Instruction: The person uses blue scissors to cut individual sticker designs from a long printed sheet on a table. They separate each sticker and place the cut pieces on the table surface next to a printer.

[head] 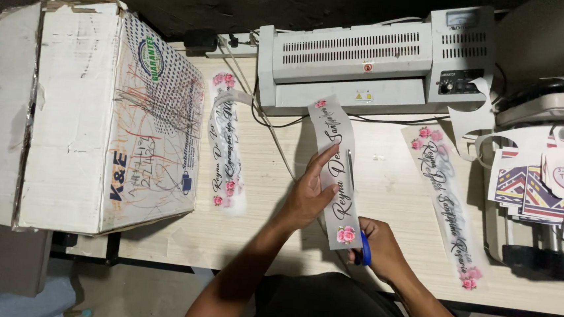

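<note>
left hand (309, 197) grips strip (336, 172); right hand (381, 248) grips scissors (363, 247) at strip's edge

Centre: strip (335, 175) on table (272, 211)
12 o'clock: laminator (368, 58)
9 o'clock: box (93, 112)
3 o'clock: sheet stack (538, 183)

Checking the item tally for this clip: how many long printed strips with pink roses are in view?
3: one strip lies beside the cardboard box, one is held by the left hand, one lies right of it. Others may hide under the paper pile.
</note>
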